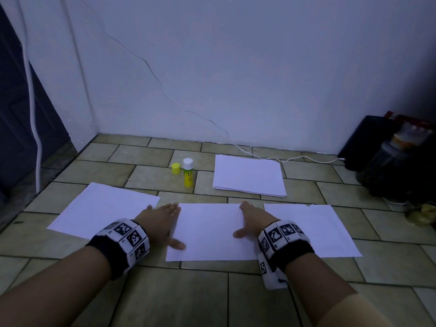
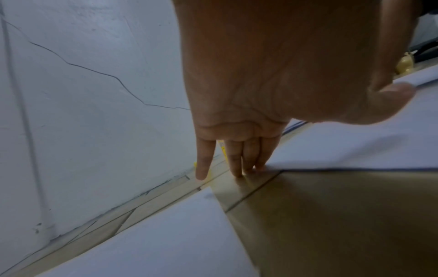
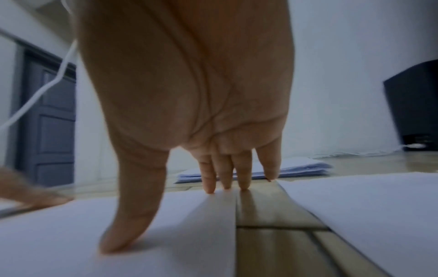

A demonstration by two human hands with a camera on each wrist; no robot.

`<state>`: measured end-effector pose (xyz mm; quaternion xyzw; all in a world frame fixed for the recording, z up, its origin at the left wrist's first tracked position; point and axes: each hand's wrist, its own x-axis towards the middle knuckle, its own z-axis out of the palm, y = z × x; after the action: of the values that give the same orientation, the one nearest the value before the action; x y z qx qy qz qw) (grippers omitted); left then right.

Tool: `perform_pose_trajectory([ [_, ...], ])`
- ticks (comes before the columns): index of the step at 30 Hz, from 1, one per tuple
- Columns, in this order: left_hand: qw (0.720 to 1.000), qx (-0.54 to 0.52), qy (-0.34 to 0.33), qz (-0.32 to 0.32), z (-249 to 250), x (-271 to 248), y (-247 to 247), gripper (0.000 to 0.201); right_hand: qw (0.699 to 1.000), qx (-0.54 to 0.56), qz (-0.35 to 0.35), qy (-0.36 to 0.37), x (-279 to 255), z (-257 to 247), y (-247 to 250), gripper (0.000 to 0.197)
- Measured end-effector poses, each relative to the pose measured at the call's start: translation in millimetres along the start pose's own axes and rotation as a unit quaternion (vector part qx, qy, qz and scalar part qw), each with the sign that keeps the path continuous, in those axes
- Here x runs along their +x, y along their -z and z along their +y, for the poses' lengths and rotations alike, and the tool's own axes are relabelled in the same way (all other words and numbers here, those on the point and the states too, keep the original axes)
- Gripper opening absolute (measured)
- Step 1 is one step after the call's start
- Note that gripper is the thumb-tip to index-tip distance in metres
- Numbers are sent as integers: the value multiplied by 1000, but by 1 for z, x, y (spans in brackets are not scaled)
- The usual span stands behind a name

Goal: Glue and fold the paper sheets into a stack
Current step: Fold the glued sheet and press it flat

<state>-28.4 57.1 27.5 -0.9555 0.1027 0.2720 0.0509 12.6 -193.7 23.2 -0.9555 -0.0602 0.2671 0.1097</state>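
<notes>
— White paper everywhere! Which sheet do you have?

— I have the middle sheet (image 1: 210,232). It lies flat on the tiled floor (image 1: 188,296). My left hand (image 1: 158,220) sits at its left edge, fingers straight and flat, thumb on the paper. My right hand (image 1: 253,220) sits at its right edge the same way, thumb pressing down. Both hands are spread out. They grip nothing.

— Do the sheets touch each other?

— No. I see a strip of bare tile on each side. The left sheet (image 1: 103,208) is turned a bit, and its corner comes close to my left fingers (image 2: 237,165). The right sheet (image 1: 309,230) lies straight, just past my right fingers (image 3: 244,176).

— Where is the glue?

— The glue stick (image 1: 188,173) stands upright behind the middle sheet, with its yellow cap (image 1: 175,168) on the floor beside it. The paper pile (image 1: 249,175) lies to the right of it, near the wall (image 1: 236,67).

— Is there room to move?

— Yes. I see bare tiles in front of my arms. A white cable (image 1: 283,159) runs behind the pile to a black box (image 1: 368,142).
</notes>
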Motion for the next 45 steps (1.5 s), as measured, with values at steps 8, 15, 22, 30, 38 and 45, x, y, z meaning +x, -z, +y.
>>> perform_pose_trajectory([
  [8,993,-29,-73,93,44,11,12,50,988,-132,78,-19,-8,-44,-11,33],
  [15,989,37,-54,132,56,12,14,24,995,-78,53,-46,-3,-83,-41,55],
  [22,994,38,3,105,39,17,-9,96,991,-33,-9,132,-1,-95,-41,90],
  [30,998,28,21,54,33,23,-16,115,993,-40,-47,105,0,-62,-16,62],
  [38,997,33,13,64,32,19,-1,100,999,-19,13,24,6,-8,-7,86],
  [45,988,-37,-81,128,30,17,9,63,977,-133,124,113,-1,-40,-20,41],
])
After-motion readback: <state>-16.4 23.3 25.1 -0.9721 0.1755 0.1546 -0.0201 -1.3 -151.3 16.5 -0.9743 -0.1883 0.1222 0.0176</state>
